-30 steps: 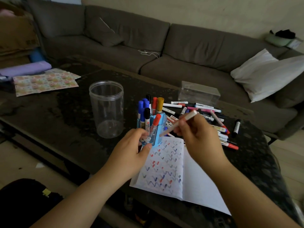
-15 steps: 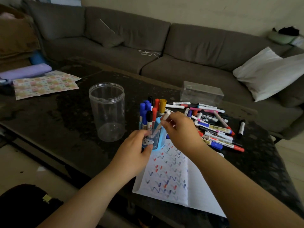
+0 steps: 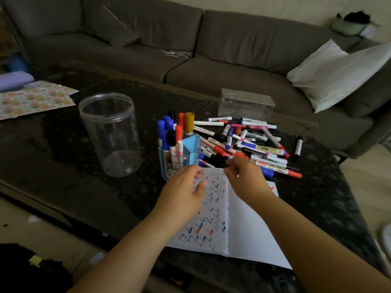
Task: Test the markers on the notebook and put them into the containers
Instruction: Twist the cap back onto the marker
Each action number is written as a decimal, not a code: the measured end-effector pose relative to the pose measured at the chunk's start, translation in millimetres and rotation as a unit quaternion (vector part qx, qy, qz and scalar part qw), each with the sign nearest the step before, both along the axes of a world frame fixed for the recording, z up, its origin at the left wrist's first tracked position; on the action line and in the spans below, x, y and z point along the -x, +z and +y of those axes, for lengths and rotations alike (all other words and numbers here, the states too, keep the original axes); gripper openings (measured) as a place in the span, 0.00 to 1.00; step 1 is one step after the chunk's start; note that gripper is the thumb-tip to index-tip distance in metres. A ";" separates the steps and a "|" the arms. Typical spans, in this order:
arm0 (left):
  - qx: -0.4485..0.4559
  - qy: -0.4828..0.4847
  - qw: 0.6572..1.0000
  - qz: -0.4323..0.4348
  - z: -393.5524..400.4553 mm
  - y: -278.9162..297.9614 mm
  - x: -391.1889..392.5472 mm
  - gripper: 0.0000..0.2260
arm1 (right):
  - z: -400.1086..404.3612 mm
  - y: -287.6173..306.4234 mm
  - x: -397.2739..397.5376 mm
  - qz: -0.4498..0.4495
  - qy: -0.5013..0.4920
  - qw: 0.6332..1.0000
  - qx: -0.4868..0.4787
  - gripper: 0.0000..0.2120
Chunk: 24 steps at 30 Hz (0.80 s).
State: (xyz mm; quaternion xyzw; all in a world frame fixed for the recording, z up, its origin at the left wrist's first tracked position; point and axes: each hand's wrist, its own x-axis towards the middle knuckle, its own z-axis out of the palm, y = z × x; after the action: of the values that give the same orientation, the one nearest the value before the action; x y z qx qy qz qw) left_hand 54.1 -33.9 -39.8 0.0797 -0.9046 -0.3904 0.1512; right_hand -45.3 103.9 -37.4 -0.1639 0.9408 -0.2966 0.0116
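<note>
Open notebook [image 3: 213, 210] nearest on the dark table [image 3: 63, 144], left page full of zigzags; left hand [image 3: 182, 195] and right hand [image 3: 245, 178] hover over it — fingers loosely curled, holding nothing. Just beyond: blue holder [image 3: 186, 153] with upright markers, loose marker pile [image 3: 254, 142] to its right, clear jar [image 3: 110, 132] left — clear box [image 3: 246, 101] farthest.

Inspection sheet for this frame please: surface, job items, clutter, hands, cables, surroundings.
Surface: dark table, mottled.
Job's things: open notebook with zigzag marks; blue holder with upright markers; marker pile; empty clear jar; clear box.
Clutter: patterned paper.
Hands: left hand by holder, right hand near pile; neither holds anything.
Cables: white cord on sofa.
Surroundings: grey sofa, white pillow.
</note>
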 end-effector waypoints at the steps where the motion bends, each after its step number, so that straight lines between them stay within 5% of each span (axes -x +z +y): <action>1: 0.003 0.001 1.000 0.006 3.5 -1.8 3.3 0.11 | 2.2 -4.2 4.1 -0.001 0.006 1.000 -0.019 0.15; 17: 0.029 0.000 0.999 -0.014 -1.0 -23.5 19.3 0.12 | -52.1 -30.0 50.7 0.118 0.066 0.950 -0.283 0.08; 20: 0.021 -0.002 1.000 -0.013 -1.1 -22.9 18.5 0.11 | -45.9 -19.8 46.7 0.138 0.059 0.961 -0.233 0.08; 24: 0.006 -0.005 1.000 -0.009 1.9 -20.7 16.3 0.11 | -20.9 -5.9 34.7 0.143 0.018 0.989 -0.031 0.04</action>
State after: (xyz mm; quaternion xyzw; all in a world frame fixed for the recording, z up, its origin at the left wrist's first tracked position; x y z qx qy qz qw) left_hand 37.8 -32.0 -60.4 0.0776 -0.9088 -0.3850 0.1412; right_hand -80.0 83.0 -43.3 -0.2214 0.9383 -0.2404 -0.1128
